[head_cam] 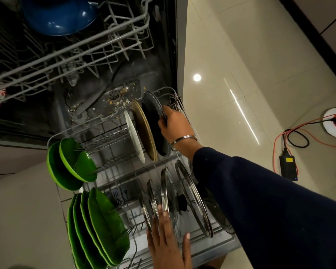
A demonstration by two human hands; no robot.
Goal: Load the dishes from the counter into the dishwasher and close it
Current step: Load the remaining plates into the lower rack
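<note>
Hands: right gripping round speckled black plate, left flat.

**Right hand reaching far, left hand low and flat**

The right arm comes in from the lower right, stretched long and sleeved in dark navy up to the wrist, where a silver bangle sits. The right hand is out at full reach, its fingers curled over the edge of something dark and gripping it, knuckles facing the camera. Down at the bottom edge, the left hand is spread palm-down, its fingers straight and pointing away, thumb splayed to the right. Its forearm is out of frame.
</note>
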